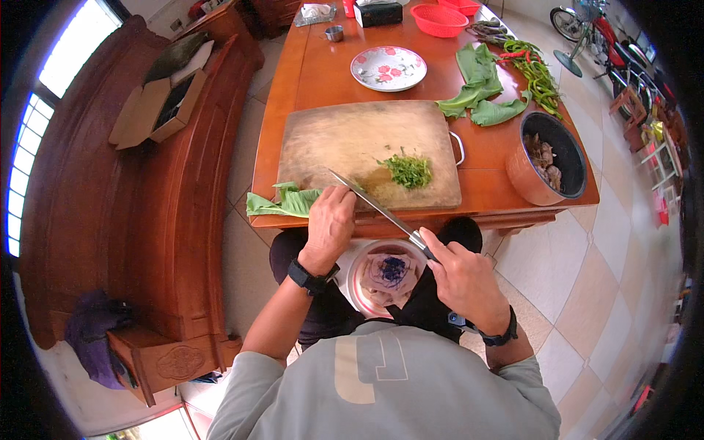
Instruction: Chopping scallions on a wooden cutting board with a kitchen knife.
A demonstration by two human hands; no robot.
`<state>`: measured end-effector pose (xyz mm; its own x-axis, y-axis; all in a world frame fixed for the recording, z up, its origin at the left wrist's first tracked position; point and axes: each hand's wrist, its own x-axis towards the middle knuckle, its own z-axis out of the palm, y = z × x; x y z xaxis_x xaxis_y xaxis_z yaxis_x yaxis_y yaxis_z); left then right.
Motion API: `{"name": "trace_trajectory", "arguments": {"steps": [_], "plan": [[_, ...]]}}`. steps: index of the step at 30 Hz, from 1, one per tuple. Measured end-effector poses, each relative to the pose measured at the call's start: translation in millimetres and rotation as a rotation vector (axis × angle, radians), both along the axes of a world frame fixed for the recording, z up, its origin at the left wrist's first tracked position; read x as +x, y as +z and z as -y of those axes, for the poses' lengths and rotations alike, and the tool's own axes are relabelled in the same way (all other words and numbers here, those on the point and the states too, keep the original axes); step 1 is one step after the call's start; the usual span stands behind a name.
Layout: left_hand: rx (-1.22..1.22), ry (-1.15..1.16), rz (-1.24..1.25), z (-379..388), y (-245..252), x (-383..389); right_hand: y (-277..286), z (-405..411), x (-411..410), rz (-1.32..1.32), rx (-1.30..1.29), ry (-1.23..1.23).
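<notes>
My left hand [332, 220] presses a green leaf [285, 201] down at the near left edge of a wooden cutting board [363, 126]. A kitchen knife [379, 208] slants across the board's near edge, its handle gripped in my right hand [462, 275]. The blade's tip lies up and left, just beyond my left fingers. A small heap of chopped greens [408, 170] sits on the board to the right of the blade. What lies under my left fingers is hidden.
Beyond the board stands a floral plate [389, 69]. Large leaves [478, 82], green and red chili peppers [531, 71] and a pot of garlic bulbs [520, 170] are to the right. Red baskets [440, 21] stand at the back. A basin [357, 275] is below the table edge, between my legs.
</notes>
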<state>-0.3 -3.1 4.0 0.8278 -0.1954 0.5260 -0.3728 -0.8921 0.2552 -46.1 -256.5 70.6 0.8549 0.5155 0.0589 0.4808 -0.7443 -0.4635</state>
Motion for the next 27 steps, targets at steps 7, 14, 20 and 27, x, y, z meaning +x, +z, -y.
{"name": "trace_trajectory", "arguments": {"steps": [7,14,20,27], "plan": [[0.002,0.005,0.009,1.1,-0.2,1.0,1.2,4.1,1.9,-0.022,-0.005,0.021],[-0.018,0.002,-0.001,-0.6,-2.4,0.8,4.8,3.8,-1.8,-0.044,0.004,-0.013],[-0.025,-0.003,-0.011,0.7,0.8,1.1,5.4,2.3,-0.7,-0.052,-0.039,-0.003],[-0.015,-0.012,-0.003,0.8,2.5,0.2,-4.9,2.4,1.0,-0.074,-0.007,-0.003]]}}
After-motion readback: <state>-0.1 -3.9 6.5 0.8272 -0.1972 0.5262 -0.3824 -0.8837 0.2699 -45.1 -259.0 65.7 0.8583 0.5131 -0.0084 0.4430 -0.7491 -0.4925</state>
